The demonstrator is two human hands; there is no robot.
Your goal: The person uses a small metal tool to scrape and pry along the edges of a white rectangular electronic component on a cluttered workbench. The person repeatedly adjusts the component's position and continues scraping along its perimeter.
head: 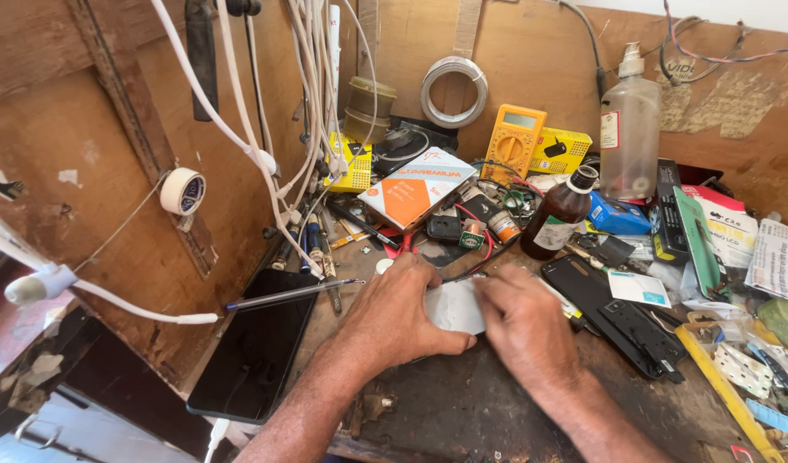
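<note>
Between left hand point(400, 315) and right hand point(524, 324), half-hidden pale flat piece point(456, 307)

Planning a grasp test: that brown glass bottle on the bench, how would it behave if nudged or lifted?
The brown bottle stands upright, tall and narrow, so a push near the cap would probably tip it. It looks like glass: likely smooth, slippery and breakable. The crowded black phone and blue packet beside it would probably get knocked.

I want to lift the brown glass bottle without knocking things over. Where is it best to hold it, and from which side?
Probably grip the brown bottle around its wide body, coming from the front, the near side by the right hand. It stands upright, its neck and cap are narrow, and the clear spray bottle and blue packet crowd it behind and to the right.
</note>
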